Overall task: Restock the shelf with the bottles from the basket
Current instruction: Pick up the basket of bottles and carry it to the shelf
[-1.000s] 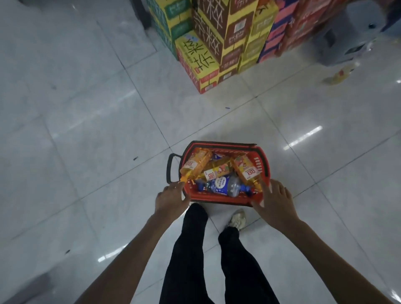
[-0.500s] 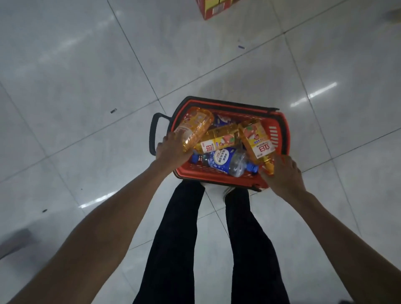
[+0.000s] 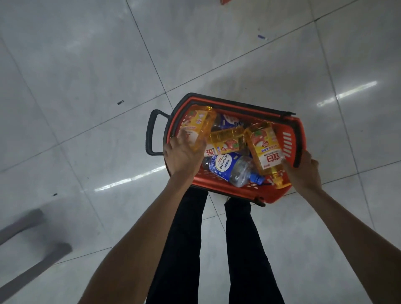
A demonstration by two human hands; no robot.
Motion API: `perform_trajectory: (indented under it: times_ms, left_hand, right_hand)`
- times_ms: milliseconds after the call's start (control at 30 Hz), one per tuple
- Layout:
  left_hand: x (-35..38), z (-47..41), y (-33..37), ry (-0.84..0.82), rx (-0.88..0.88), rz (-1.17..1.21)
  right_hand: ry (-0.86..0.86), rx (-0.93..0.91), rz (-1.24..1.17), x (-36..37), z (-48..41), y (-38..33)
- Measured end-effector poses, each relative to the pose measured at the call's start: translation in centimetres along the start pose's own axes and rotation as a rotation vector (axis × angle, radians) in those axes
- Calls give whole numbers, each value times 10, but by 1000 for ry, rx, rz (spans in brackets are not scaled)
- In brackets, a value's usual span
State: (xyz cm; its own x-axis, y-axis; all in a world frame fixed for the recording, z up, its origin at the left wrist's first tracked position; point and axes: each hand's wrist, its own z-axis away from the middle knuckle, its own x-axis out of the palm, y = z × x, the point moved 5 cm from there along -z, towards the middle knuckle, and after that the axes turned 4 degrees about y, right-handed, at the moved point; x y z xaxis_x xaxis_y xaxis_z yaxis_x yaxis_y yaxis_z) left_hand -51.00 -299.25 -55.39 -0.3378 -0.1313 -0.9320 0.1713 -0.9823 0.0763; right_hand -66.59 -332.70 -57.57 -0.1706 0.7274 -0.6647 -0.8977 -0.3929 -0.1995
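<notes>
A red basket (image 3: 288,138) with a black rim and handle sits on the tiled floor in front of my legs. It holds three yellow bottles and a clear blue-labelled bottle (image 3: 232,171), all lying down. My left hand (image 3: 182,156) is closed around the lower end of the left yellow bottle (image 3: 196,125). My right hand (image 3: 303,171) grips the neck end of the right yellow bottle (image 3: 264,147) at the basket's right corner. The middle yellow bottle (image 3: 225,141) lies between them. No shelf is in view.
Grey tiled floor surrounds the basket. The basket's black handle (image 3: 152,132) sticks out to the left. A corner of a red carton (image 3: 225,1) shows at the top edge. Blurred grey bars (image 3: 32,260) lie at the lower left.
The view tilted down over the basket, so the stacked cartons left the frame. My hands moved from the basket's near rim onto the left and right yellow bottles.
</notes>
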Motion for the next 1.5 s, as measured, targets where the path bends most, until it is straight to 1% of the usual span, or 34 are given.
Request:
perform_trajectory:
  times_ms: [67,167,300,467,533,600,633,667,733,800,900,1000,1067,1167,1233,1333,1500]
  left_hand:
    - [-5,-8,4,-8,25,8]
    - [-11,-27,-3,-20,-1,84]
    - [-13,-62,-16,-75,16,69]
    - [-6,-99,-27,-227,-92,142]
    - [-1,-107,-32,-241,-127,159]
    - [4,-111,-39,-242,-154,165]
    - [8,-112,-43,-270,-165,169]
    - [13,-110,-45,-321,-183,203]
    - [23,-107,-49,-435,-221,349]
    - [31,-108,-54,-470,-253,477]
    - [37,-113,-61,-464,-276,562]
    - [42,-119,-65,-448,-283,540]
    - [44,-120,-64,-456,-294,526]
    - [48,-127,-62,-512,-335,527]
    - [48,-131,-59,-559,-393,568]
    - [51,-132,-56,-609,-439,617]
    - [44,-128,-66,-631,-474,633]
  right_hand:
    - [-13,28,-50,2,-8,2]
    - [-6,51,-98,4,-18,3]
    - [35,93,-157,5,-19,3]
    - [84,157,-161,10,-22,4]
    - [108,201,-157,12,-24,7]
    - [92,267,-224,17,-28,16]
    - [72,280,-274,21,-30,18]
    - [50,271,-314,25,-32,19]
    - [29,253,-336,28,-36,21]
    - [51,268,-348,27,-38,21]
    - [71,278,-317,28,-41,23]
    - [70,265,-254,27,-49,24]
    - [27,243,-175,24,-59,25]
    - [-43,200,-73,20,-70,24]
    - [-42,192,-23,22,-76,26]
    - [-41,217,7,22,-77,26]
    - [-78,207,34,11,-71,13]
